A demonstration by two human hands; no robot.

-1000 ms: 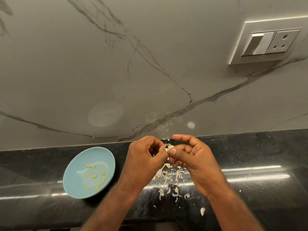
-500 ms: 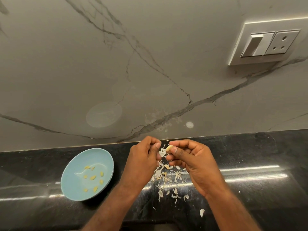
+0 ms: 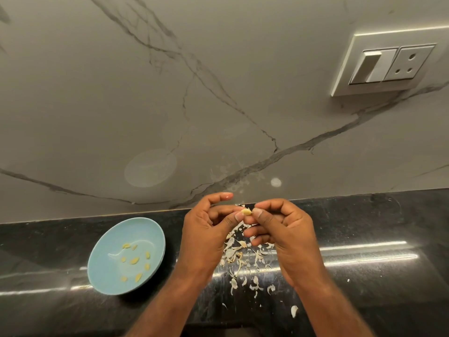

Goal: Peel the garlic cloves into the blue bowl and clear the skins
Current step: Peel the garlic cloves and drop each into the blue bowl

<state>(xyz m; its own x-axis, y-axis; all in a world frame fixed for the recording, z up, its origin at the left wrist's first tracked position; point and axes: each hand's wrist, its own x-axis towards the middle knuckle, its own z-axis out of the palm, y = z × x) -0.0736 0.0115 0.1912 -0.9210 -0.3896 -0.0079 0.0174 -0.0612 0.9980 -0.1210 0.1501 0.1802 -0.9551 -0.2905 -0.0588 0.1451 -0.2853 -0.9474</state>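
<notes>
Both forearms come in from the bottom edge, meeting over the dark desk (image 3: 364, 276). One stray skin flake (image 3: 294, 311) lies nearest, below the right hand's wrist. Loose garlic skins (image 3: 240, 259) are scattered on the desk directly under and between the two hands.

Left hand (image 3: 206, 237): thumb and fingers pinched onto the left end of a small garlic clove (image 3: 246, 211), index finger lifted clear above it. Right hand (image 3: 286, 234): thumb and index tip pinched on the clove's right end, other fingers curled below. The clove is held in the air between the two thumbs, above the skin pile.

Blue bowl (image 3: 104, 271) sits on the desk left of the left hand, near but not touching it, with peeled cloves (image 3: 134, 260) lying loose in its bottom.

Beyond the hands: marble-veined wall (image 3: 170, 93), with a switch and socket plate (image 3: 388, 64) up and to the right of the right hand.
</notes>
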